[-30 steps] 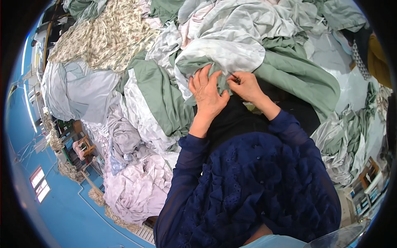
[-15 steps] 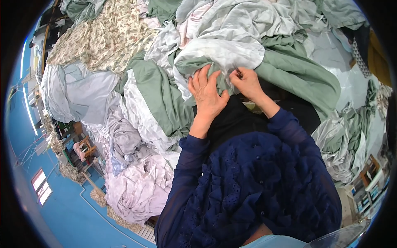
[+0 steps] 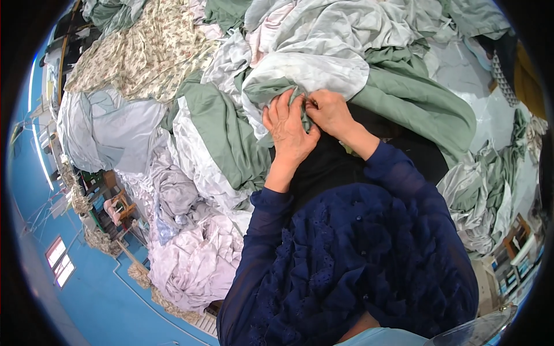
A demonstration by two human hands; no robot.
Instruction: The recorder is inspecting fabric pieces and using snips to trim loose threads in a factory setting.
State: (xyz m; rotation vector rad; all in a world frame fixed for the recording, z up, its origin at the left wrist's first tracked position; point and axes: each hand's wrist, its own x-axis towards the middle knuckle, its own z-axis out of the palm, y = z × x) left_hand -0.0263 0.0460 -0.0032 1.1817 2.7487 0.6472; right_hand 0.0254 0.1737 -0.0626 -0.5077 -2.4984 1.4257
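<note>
A large green and white fabric piece [image 3: 323, 69] lies bunched across my lap. My left hand [image 3: 287, 130] grips a green fold [image 3: 268, 89] of it, fingers bent over the cloth and thumb out to the right. Close against those fingertips, my right hand [image 3: 332, 112] is closed in a pinch at the cloth's edge. A small dark tool [image 3: 314, 104] shows as a sliver between the right fingers; the rest is hidden by the hand, so its kind cannot be made out.
Floral cream fabric [image 3: 144, 52] is heaped at the far left, above pale grey-blue cloth [image 3: 107, 130]. Pinkish-lilac fabric [image 3: 196, 262] is piled at the near left. More green and white cloth [image 3: 482, 190] hangs at the right. A blue wall [image 3: 104, 305] stands beyond the left side.
My right hand has moved left, up to the left fingertips, and the dark tool in it is now mostly hidden. The left hand stays in place on the cloth.
</note>
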